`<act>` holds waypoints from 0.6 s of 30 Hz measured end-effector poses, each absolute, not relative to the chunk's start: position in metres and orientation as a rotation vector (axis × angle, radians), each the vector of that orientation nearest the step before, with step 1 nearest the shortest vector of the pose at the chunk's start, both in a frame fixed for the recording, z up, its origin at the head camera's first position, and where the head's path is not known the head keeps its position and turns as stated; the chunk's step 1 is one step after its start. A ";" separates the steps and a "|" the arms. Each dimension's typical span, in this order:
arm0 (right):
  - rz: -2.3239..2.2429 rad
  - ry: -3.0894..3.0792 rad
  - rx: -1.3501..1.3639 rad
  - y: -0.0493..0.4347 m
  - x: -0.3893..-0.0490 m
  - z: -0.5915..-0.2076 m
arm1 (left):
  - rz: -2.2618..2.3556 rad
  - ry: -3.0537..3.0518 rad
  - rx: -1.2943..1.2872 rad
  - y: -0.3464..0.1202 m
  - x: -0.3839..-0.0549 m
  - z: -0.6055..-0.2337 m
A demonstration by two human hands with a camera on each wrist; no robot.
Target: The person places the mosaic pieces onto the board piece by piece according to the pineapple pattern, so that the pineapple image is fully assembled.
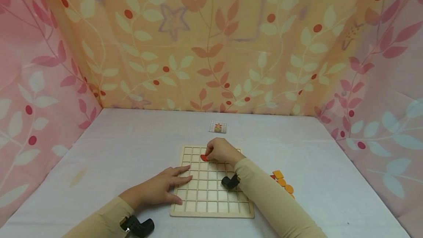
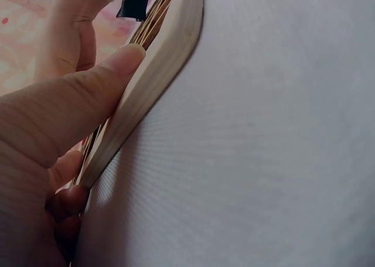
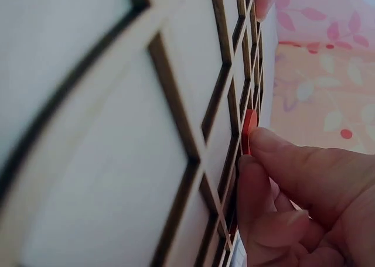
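Pink & orange floral cloth is hanging round a white table, w/ a wooden grid board lying nr the middle. R hand is pinching a red pc btw thumb & finger, holding it at a cell in the board's far part, a bit L of centre; can't tell if it's seated flat. L hand is resting at the board's L edge, fingers spread over the outer cells, thumb on the rim, apparently bracing it. Beyond the board a small card is showing a coloured pattern on a grid. Orange square & orange discs are lying R of the board, partly hidden by the R sleeve.

Step in hand, by the look: setting this one pc; prob. early on, since those others are lying off-board. Next move is prob. calling for squaring the pc to its cell, pressing it flat w/ a fingertip, then freeing thumb & finger w/o nudging it.
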State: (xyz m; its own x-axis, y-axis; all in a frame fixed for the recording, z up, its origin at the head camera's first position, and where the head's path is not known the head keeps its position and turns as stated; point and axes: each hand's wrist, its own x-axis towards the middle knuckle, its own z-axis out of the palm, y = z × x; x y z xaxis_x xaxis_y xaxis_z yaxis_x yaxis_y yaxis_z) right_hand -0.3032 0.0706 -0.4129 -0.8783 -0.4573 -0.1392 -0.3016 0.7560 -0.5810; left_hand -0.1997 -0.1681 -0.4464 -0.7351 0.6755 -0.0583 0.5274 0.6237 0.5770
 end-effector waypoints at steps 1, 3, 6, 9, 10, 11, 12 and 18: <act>-0.819 2.679 -0.597 0.071 -0.303 -0.412 | 0.788 2.580 0.976 -0.168 -0.200 -0.447; -0.818 2.676 -0.611 0.071 -0.303 -0.412 | 0.788 2.582 0.972 -0.168 -0.200 -0.447; -0.819 2.674 -0.634 0.072 -0.302 -0.411 | 0.793 2.580 0.974 -0.168 -0.200 -0.447; -0.827 2.667 -0.644 0.072 -0.302 -0.410 | 0.795 2.579 0.977 -0.168 -0.200 -0.446; -0.830 2.663 -0.643 0.072 -0.302 -0.410 | 0.795 2.579 0.978 -0.168 -0.200 -0.446; -0.836 2.657 -0.639 0.072 -0.302 -0.410 | 0.793 2.579 0.980 -0.168 -0.200 -0.446; -0.840 2.652 -0.635 0.072 -0.302 -0.410 | 0.791 2.580 0.984 -0.168 -0.200 -0.447; -0.881 2.660 -0.635 0.070 -0.303 -0.411 | 0.792 2.581 1.009 -0.168 -0.200 -0.445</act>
State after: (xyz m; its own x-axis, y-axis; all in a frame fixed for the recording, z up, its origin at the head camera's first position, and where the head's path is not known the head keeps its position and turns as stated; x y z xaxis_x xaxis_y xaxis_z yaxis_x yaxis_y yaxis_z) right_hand -0.3034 0.0701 -0.4112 -0.8682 -0.4834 -0.1121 -0.3210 0.7194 -0.6160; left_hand -0.2000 -0.1682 -0.4454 -0.7255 0.6870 -0.0407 0.5458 0.6105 0.5740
